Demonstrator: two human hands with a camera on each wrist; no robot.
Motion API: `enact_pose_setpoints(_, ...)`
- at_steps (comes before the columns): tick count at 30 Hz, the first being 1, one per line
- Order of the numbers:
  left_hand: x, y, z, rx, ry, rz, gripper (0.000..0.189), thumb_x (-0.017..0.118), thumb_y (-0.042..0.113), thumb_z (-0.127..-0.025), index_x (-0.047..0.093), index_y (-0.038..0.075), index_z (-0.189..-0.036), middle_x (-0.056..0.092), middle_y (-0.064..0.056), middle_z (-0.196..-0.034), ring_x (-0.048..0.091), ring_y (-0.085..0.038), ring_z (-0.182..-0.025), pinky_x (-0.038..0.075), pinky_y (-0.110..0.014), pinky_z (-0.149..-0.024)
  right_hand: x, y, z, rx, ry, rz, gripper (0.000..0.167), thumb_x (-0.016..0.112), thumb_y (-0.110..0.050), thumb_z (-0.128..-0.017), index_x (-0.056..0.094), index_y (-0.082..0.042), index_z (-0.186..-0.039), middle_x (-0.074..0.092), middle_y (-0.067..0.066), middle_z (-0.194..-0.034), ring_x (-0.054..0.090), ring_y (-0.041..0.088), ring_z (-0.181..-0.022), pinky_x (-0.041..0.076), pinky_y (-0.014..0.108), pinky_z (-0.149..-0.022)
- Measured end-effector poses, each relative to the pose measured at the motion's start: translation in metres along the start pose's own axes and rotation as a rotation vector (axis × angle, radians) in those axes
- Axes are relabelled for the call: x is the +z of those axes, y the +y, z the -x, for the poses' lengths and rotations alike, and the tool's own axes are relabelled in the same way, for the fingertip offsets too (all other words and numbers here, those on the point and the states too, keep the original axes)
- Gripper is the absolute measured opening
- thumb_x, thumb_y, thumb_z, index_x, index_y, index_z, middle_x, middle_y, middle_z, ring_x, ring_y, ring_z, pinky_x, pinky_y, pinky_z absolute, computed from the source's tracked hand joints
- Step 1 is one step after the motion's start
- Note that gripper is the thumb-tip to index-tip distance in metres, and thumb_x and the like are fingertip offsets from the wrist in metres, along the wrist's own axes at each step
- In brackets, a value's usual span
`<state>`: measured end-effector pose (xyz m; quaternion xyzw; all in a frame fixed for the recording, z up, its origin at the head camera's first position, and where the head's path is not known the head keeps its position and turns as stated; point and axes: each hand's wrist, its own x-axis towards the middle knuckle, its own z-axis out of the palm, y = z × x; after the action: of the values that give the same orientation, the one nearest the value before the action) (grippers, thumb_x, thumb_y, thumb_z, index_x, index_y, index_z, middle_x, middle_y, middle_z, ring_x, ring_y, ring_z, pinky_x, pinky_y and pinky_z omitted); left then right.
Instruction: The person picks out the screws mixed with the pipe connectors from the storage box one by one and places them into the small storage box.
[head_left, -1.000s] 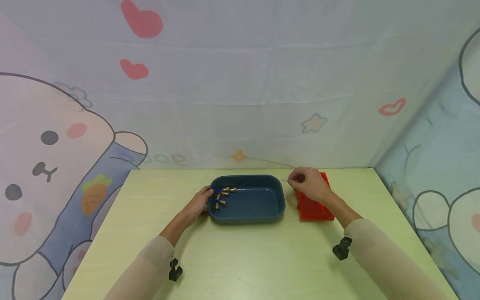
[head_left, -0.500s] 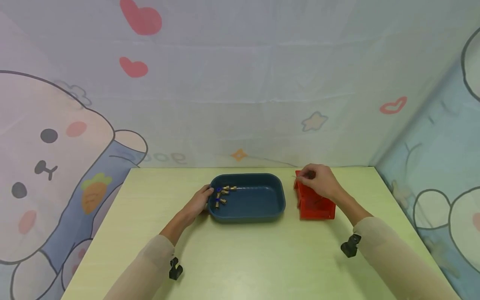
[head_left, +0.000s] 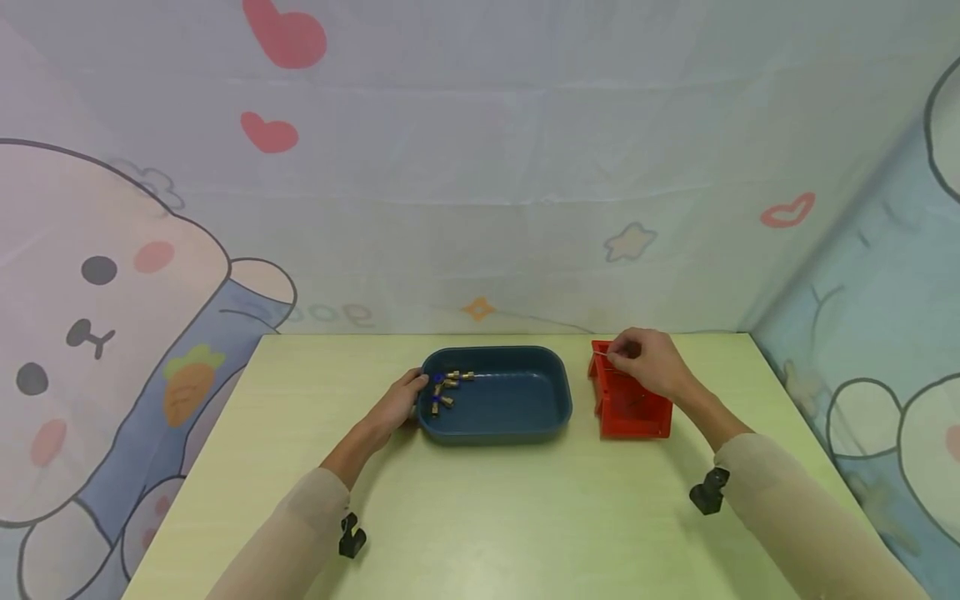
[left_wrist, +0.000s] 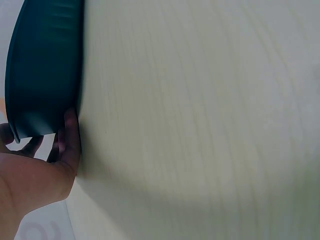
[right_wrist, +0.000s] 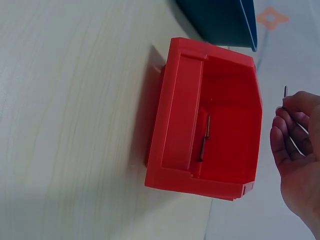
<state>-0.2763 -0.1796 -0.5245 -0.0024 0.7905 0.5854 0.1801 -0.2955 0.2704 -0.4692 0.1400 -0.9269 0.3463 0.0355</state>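
Observation:
My left hand (head_left: 393,406) grips the left end of a dark blue-green plastic tub (head_left: 517,404), thumb over the rim and fingers along the outside wall (left_wrist: 42,90). Inside the tub's left side lie several small brass fittings (head_left: 448,385) with blue parts. Over the back of a red plastic bin (head_left: 636,423), my right hand (head_left: 651,362) pinches a thin metal screw or nail (right_wrist: 285,91) between thumb and fingertip. Down in the bin, the right wrist view shows a threaded screw (right_wrist: 208,127) and another thin metal piece (right_wrist: 202,149).
Both containers stand on a pale wood-grain table (head_left: 487,517), with a narrow gap between them. A printed cloth (head_left: 450,167) hangs behind the table's back edge and at the right side.
My right hand has moved right, from the gap beside the tub to above the red bin, still pinching the thin metal piece. My left hand stays on the tub.

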Motion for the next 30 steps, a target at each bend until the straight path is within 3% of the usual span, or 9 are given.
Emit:
enact_pose_setpoints(13, 0.0, -0.002, -0.001, 0.01, -0.003, 0.004, 0.057, 0.032, 0.038, -0.117, 0.028, 0.01, -0.167, 0.036, -0.02, -0.167, 0.033, -0.044, -0.154, 0.023, -0.059, -0.125, -0.001, 0.016, 0.0, 0.036, 0.002, 0.012, 0.01, 0.07, -0.009, -0.102, 0.073, -0.001, -0.107, 0.07, 0.01, -0.097, 0.062, 0.026, -0.089, 0.054, 0.039, -0.081)
enact_pose_setpoints(23, 0.0, -0.002, 0.0, 0.024, -0.009, -0.006, 0.058, 0.032, 0.038, -0.116, 0.028, 0.009, -0.167, 0.032, -0.02, -0.169, 0.026, -0.042, -0.157, 0.016, -0.058, -0.126, 0.004, 0.026, 0.004, 0.048, 0.007, 0.023, 0.01, 0.07, -0.008, -0.101, 0.073, -0.001, -0.106, 0.07, 0.01, -0.096, 0.061, 0.026, -0.089, 0.053, 0.04, -0.081)
enact_pose_setpoints(30, 0.0, -0.002, 0.0, 0.024, -0.01, 0.002, 0.057, 0.032, 0.038, -0.116, 0.029, 0.01, -0.166, 0.034, -0.02, -0.168, 0.029, -0.043, -0.156, 0.02, -0.058, -0.126, 0.01, 0.028, 0.004, 0.052, 0.01, 0.013, 0.008, 0.07, -0.008, -0.101, 0.073, -0.001, -0.105, 0.069, 0.01, -0.095, 0.061, 0.026, -0.089, 0.052, 0.039, -0.08)
